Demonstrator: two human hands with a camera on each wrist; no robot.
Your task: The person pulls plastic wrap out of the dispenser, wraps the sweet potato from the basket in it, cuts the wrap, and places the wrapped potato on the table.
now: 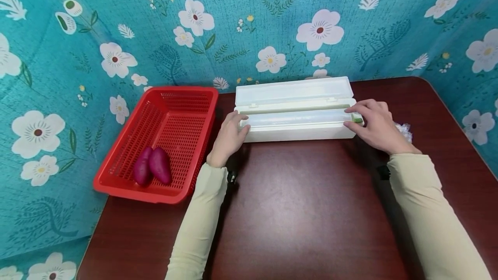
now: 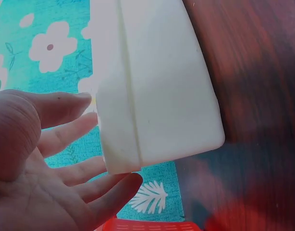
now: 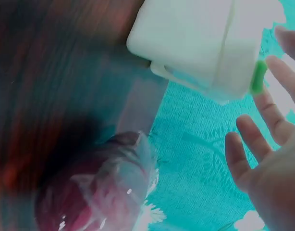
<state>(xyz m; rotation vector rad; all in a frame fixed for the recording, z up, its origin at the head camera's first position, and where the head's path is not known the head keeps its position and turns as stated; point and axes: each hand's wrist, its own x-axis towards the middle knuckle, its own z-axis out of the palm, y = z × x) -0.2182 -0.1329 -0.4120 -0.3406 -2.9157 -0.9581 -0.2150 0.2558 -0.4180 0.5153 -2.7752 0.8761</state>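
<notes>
A white wrap dispenser box stands near the table's back edge with its lid raised. Inside lies a roll of clear plastic wrap. At the left end, my left hand touches the box and roll end with thumb and fingers apart; the left wrist view shows its fingers spread beside the box's rim. My right hand is at the other end, thumb toward the front and index finger over the roll. In the right wrist view its fingertips meet a green piece at the box's end.
A red plastic basket stands at left, holding two purple sweet potatoes. Right of the box, partly behind my right hand, is a purple item in clear wrap. A floral teal curtain hangs behind the dark red table.
</notes>
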